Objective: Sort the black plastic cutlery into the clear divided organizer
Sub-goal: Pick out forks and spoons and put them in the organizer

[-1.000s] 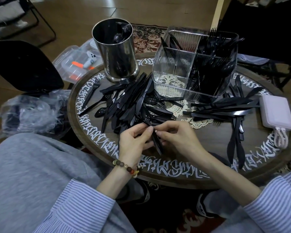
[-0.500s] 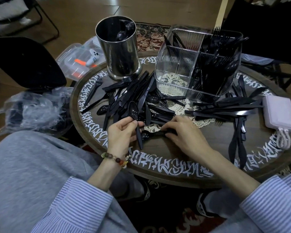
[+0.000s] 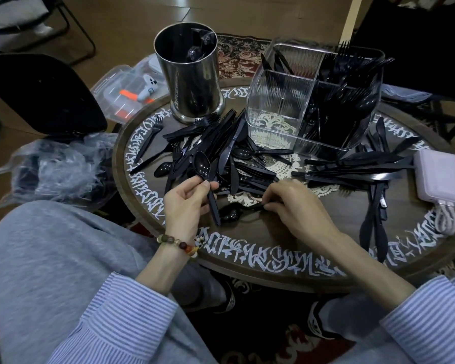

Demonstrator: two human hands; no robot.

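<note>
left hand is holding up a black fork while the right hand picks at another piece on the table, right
Not quite: the head view shows the left hand gripping a black spoon, not a fork. The right hand does pinch another piece lying on the table.

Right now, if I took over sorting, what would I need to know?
Left hand holds a black spoon upright by its handle.
Right hand pinches the handle of another spoon lying on the table.
The clear organizer already has forks in its right side and a few pieces at the back; its front-left compartment looks empty.
Left to do: the big cutlery pile in the middle and the loose pieces to the right.
</note>
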